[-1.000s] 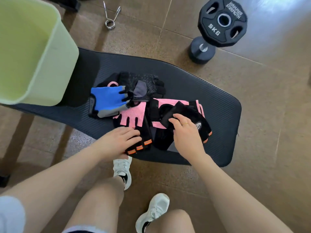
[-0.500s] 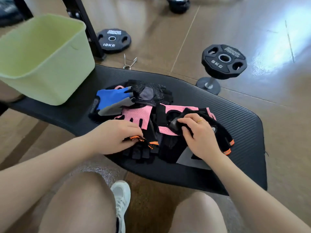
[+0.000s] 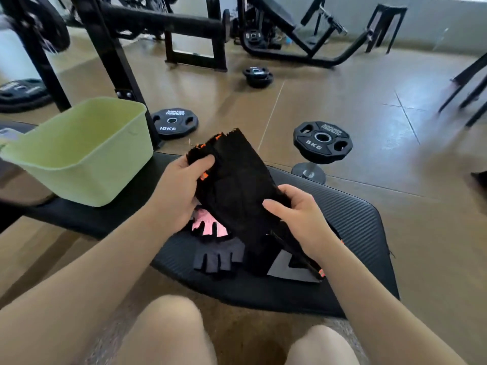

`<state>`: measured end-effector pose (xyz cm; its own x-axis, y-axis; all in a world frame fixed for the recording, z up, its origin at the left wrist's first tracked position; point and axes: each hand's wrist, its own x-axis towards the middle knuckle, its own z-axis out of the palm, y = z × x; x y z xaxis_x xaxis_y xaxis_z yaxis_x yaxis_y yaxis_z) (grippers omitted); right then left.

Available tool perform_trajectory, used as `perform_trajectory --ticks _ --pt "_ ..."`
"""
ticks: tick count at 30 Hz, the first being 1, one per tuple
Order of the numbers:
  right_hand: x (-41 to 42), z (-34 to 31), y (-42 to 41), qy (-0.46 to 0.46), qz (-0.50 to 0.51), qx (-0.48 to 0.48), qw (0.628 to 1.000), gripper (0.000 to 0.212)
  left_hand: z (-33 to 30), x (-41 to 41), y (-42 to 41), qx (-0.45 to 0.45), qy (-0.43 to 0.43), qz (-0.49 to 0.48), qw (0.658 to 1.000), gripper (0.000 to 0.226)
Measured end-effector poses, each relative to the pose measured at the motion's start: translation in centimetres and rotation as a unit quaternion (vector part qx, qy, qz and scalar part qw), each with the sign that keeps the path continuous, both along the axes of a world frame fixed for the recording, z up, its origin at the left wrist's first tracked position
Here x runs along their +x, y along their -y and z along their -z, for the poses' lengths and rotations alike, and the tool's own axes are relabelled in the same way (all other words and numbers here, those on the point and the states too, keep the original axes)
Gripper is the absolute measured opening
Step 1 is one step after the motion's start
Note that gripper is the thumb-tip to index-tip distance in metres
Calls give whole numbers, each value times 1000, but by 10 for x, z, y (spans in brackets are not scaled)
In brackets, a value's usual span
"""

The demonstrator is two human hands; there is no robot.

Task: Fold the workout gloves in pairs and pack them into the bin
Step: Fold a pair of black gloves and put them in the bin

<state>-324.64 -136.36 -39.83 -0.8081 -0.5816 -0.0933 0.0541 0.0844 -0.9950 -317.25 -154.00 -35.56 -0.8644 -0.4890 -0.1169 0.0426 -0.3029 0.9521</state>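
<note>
A black glove with orange trim (image 3: 238, 188) is held up above the black bench pad (image 3: 350, 222). My left hand (image 3: 179, 196) grips its finger end at the upper left, and my right hand (image 3: 297, 219) grips its cuff end at the lower right. Under it on the pad lie a pink glove (image 3: 208, 226), a dark grey glove (image 3: 218, 256) and another black glove with a grey triangle (image 3: 292, 267). The light green bin (image 3: 87, 169) stands at the pad's left end, open and empty as far as I see. The blue glove is hidden.
Weight plates lie on the brown floor: a 10 kg plate (image 3: 174, 122) behind the bin and a 5 kg plate on a stand (image 3: 322, 141) beyond the pad. Black gym frames (image 3: 184, 30) fill the background. My bare knees (image 3: 168, 333) are below the pad.
Both hands have lifted the black orange-trimmed glove off the pile and hold it in the air. The view has tilted up, showing more of the room.
</note>
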Motion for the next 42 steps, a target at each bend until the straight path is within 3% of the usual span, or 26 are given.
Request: perform_trajectory --ticks 3,5,8,10,11,13,15,18,21,25,29,33,38,40,42 --pt "-4 8 -7 -42 59 52 996 16 30 5 12 -105 81 19 991 18" --pt "-6 9 -9 -189 107 99 971 20 38 7 19 -185 59 33 980 26" --pt "-4 9 -7 -443 96 97 886 21 32 9 39 -312 -42 67 947 42" --pt "2 19 -4 -548 31 131 825 21 37 12 60 -493 -39 94 864 51" --pt "6 28 -2 -560 -29 162 812 25 45 16 71 -569 -12 126 813 55" --pt "14 44 0 -488 -179 232 822 39 62 24 82 -654 64 179 732 52" --pt "19 57 -4 -400 -249 240 848 41 73 29 77 -688 88 172 700 43" --pt "13 59 -7 -380 -97 162 906 26 69 25 48 -678 27 148 720 35" --pt "1 51 -9 -379 2 217 900 19 69 12 17 -658 7 168 734 38" --pt "3 54 -4 -412 -90 318 849 35 86 -2 -14 -663 124 248 696 57" --pt "10 63 -1 -451 -72 355 816 47 101 5 -13 -604 143 234 748 68" --pt "12 66 -3 -472 -85 379 791 52 107 9 -8 -589 118 230 765 59" --pt "12 61 2 -446 -77 376 809 57 109 7 -4 -585 103 237 769 55" --pt "11 58 7 -410 -60 366 834 49 108 5 -2 -583 104 252 765 60" --pt "9 59 11 -418 -50 377 825 41 106 3 1 -581 106 272 759 59"
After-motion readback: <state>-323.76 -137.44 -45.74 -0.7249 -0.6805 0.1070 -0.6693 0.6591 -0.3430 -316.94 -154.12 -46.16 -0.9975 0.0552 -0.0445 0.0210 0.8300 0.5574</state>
